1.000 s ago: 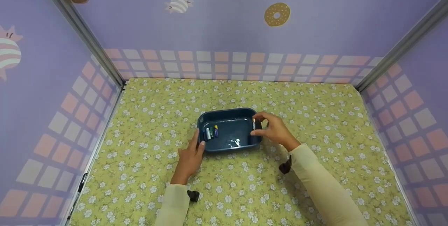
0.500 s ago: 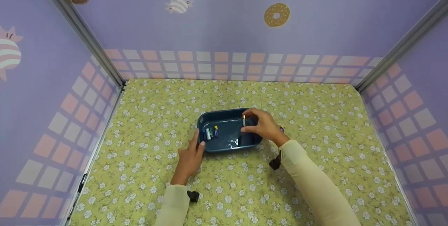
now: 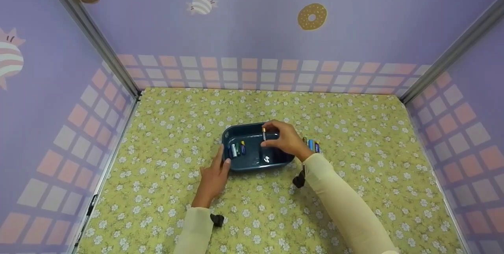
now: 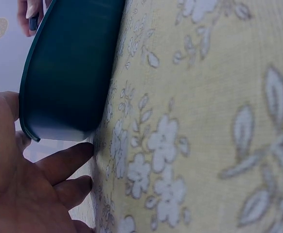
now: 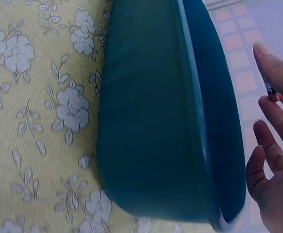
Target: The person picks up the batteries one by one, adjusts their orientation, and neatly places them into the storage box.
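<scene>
A dark teal plastic tray [image 3: 252,153] stands on the flowered cloth. My left hand [image 3: 212,179] rests at its left front corner, with fairly straight fingers along the outside and the thumb at the rim. Between thumb and index finger my right hand [image 3: 286,139] pinches a battery [image 3: 264,134] with a copper-coloured end, upright above the tray's middle. In the right wrist view only the end of that battery [image 5: 271,92] shows. Inside the tray, at its left end, several batteries [image 3: 234,150] lie side by side.
To the tray's right, partly behind my right wrist, a few more batteries [image 3: 311,145] lie in a row on the cloth [image 3: 354,128]. Purple printed walls [image 3: 256,29] enclose the table at the back and both sides.
My right hand has carried the battery leftward from the tray's right end to above its middle. The row of batteries on the right has come into sight. My left hand stays put.
</scene>
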Demonstrator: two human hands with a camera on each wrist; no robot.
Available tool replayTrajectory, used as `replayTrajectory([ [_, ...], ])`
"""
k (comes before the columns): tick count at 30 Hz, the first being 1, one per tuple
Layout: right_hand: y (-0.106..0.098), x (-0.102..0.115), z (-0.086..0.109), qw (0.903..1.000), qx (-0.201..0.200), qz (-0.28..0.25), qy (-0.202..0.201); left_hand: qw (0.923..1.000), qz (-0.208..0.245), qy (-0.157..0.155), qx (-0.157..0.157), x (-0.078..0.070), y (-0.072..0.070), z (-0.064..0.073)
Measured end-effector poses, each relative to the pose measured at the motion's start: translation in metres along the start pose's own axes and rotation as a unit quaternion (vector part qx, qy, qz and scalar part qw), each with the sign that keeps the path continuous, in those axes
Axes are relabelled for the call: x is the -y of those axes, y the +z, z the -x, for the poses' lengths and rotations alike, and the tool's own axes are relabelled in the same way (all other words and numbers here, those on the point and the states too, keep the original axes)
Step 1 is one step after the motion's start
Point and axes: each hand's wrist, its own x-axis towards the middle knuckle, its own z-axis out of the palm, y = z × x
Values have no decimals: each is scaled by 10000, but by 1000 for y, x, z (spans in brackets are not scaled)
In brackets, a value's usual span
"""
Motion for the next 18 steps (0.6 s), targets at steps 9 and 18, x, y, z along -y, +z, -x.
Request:
replayTrajectory([
  [9,20,-3,-11,9997,156,179,-6,9999,-87,-110,47,-2,0,-2],
  [18,35,-3,-18,9978,250,594,-170,9998,-98,-152,32,-1,1,-1],
])
